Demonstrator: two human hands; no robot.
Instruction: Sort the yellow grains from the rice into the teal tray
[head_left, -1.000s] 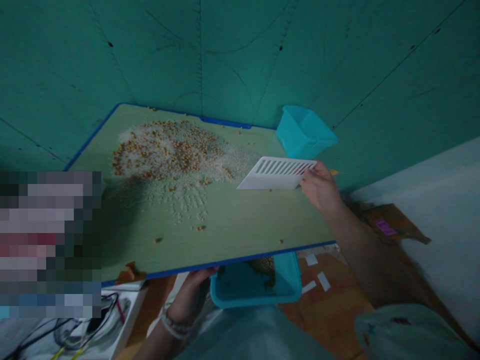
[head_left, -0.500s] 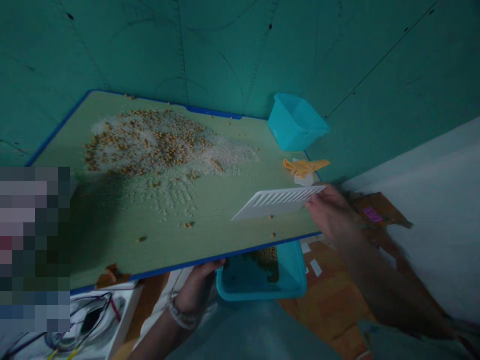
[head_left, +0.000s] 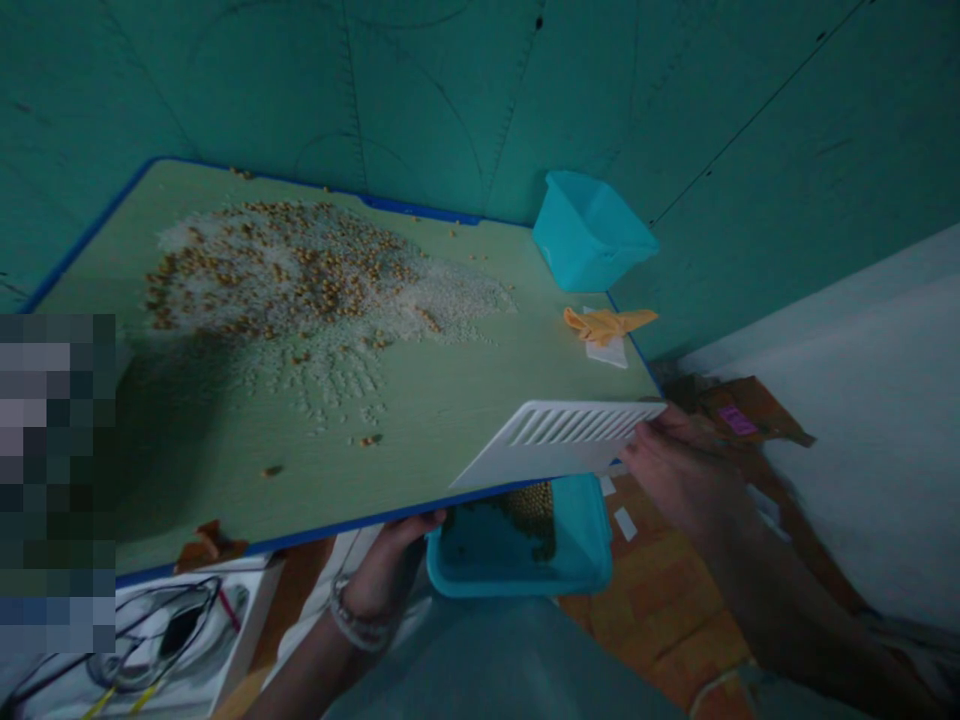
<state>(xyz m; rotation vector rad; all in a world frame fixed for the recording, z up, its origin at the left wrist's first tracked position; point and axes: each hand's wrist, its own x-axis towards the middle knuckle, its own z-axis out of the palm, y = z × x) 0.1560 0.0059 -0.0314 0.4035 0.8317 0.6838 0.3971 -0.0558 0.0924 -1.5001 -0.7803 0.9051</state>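
My right hand [head_left: 667, 455] grips the right end of a flat white slotted plastic board [head_left: 540, 455]. The board's long lower edge lies along the front edge of the table [head_left: 465, 400]. Below that edge is a turquoise plastic basin [head_left: 517, 588] with tan beans [head_left: 536, 505] inside. My left hand [head_left: 405, 540] is closed on the basin's left rim; most of its fingers are hidden beneath the table. Spread over the table's far left part is a heap of white grains like rice mixed with tan beans [head_left: 300, 275]. A few loose beans [head_left: 367, 440] lie nearer the front.
At the table's back right corner stands another turquoise container [head_left: 592, 235]. An orange cloth [head_left: 607, 325] lies on a white piece near the right edge. A box with cables [head_left: 165, 640] sits at lower left. A cardboard box [head_left: 754, 410] is right of the table; a pixelated patch covers the left side.
My right hand has drawn the white board toward me, up to the table's front edge. Two loose beans near it are out of sight now. My left hand stays at the basin.
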